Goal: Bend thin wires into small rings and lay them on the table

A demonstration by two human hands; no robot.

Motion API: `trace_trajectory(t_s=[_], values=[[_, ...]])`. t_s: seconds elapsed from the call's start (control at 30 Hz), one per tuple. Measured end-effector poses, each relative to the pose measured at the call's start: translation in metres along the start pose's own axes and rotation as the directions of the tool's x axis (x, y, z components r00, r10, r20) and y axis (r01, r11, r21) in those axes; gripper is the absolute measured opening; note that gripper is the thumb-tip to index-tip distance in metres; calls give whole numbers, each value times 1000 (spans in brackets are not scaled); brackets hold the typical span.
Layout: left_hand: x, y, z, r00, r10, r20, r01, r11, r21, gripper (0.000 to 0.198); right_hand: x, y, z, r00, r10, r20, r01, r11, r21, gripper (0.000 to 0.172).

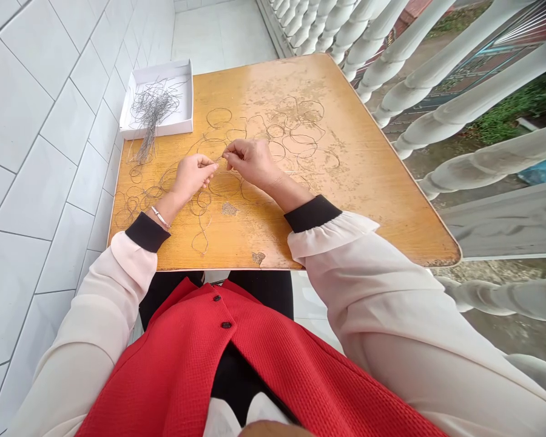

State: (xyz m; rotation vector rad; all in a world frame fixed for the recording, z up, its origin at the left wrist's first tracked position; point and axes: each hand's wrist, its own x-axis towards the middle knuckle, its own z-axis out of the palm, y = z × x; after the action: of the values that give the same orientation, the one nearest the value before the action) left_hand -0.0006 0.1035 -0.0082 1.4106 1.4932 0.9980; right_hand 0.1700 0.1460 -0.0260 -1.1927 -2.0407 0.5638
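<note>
My left hand (192,179) and my right hand (250,162) meet above the middle of a worn wooden tabletop (368,182). Their fingertips pinch a thin grey wire strand (219,158) from opposite sides. Loose loops of the same wire (295,136) lie around both hands on the tabletop. To the upper left of my left hand is a white cardboard box (164,128), holding a tangled bundle of wire (151,109) that trails over its edge onto the table. A metal bracelet (160,216) circles my left wrist.
A white tiled wall (40,152) runs along the table's left side. White balusters of a railing (437,79) stand beyond the right side, with a tiled floor (218,36) ahead. My red vest (227,358) and pale sleeves fill the bottom of the view.
</note>
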Motion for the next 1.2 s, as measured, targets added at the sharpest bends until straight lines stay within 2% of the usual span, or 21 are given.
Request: trace_trajectory(t_s=[0.07, 0.13, 0.2, 0.37, 0.53, 0.63, 0.8, 1.0, 1.2], values=[[3, -6, 1, 991, 133, -35, -125, 976, 180, 20, 0, -2, 1, 1000, 10, 0, -10, 1000, 18, 16], [4, -9, 0, 962, 272, -35, -245, 910, 334, 21, -1, -3, 2, 1000, 30, 2, -30, 999, 40, 17], [3, -10, -1, 933, 360, -18, -317, 843, 435, 22, -2, -3, 2, 999, 42, 12, -43, 997, 58, 18], [4, -12, -2, 891, 452, -35, -350, 734, 582, 25, -3, -4, 2, 997, 23, 72, -28, 997, 72, 21], [11, -18, -2, 873, 488, -8, -370, 671, 642, 21, -4, -7, 3, 999, 16, 38, -17, 999, 36, 21], [11, -18, -2, 882, 471, -20, -358, 696, 622, 22, -5, -10, 3, 1000, 11, 22, -11, 1000, 9, 22], [5, -15, -2, 896, 443, -42, -380, 811, 444, 23, -5, -14, 1, 1000, 10, 25, -8, 999, -48, 24], [1, -7, -1, 919, 391, -55, -346, 865, 364, 29, -4, -8, 9, 999, -8, -32, -1, 961, -277, 31], [1, -3, 1, 927, 361, -97, -307, 883, 354, 33, -6, -6, 21, 996, 8, -92, -41, 930, -366, 38]])
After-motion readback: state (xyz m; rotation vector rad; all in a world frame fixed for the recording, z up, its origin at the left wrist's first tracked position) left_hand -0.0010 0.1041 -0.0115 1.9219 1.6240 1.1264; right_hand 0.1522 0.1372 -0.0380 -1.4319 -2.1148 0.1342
